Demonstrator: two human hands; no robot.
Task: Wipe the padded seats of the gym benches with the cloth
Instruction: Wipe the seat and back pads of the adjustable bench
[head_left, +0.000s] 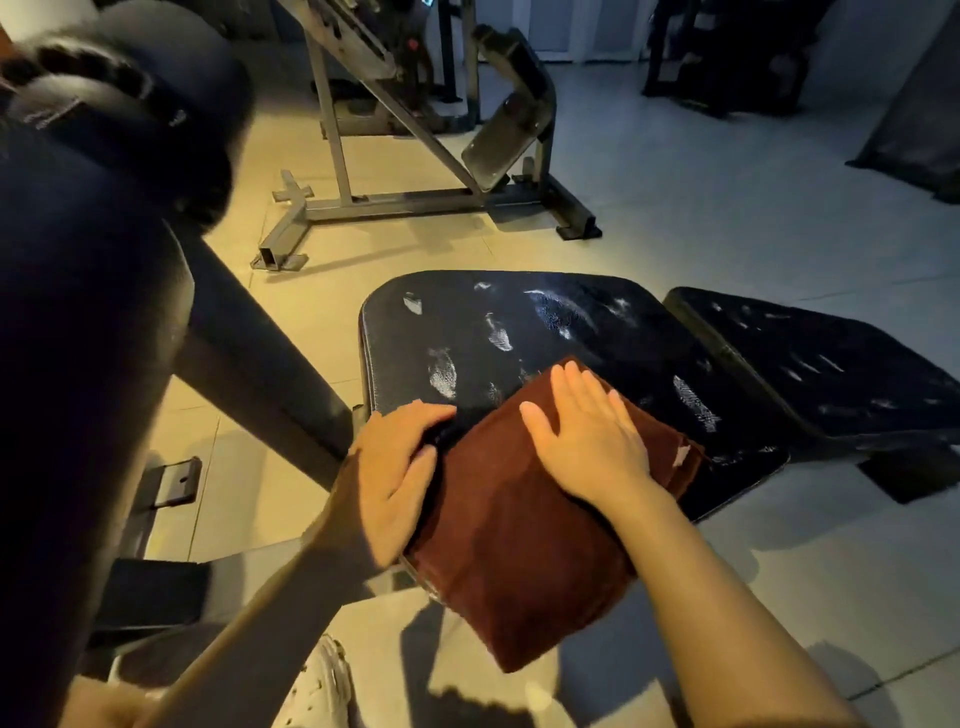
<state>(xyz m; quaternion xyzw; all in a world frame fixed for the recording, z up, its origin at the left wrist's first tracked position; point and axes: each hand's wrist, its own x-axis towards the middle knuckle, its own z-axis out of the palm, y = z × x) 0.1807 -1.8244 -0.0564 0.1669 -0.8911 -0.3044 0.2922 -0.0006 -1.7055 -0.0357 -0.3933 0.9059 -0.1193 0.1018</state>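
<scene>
A black padded bench seat (498, 332) with white worn patches fills the middle of the view. A folded dark red cloth (514, 540) lies over its near edge and hangs down in front. My right hand (592, 436) presses flat on the cloth, fingers straight. My left hand (395, 478) rests on the seat's near left corner beside the cloth, its fingers bent over the edge. A second black pad (810, 364) of the same bench adjoins on the right.
A large dark padded roller and pad (104, 260) rise at the left. A grey steel frame machine (415, 197) with an angled pad stands on the tiled floor behind. A white shoe (322, 686) shows at the bottom. More equipment stands at the far right.
</scene>
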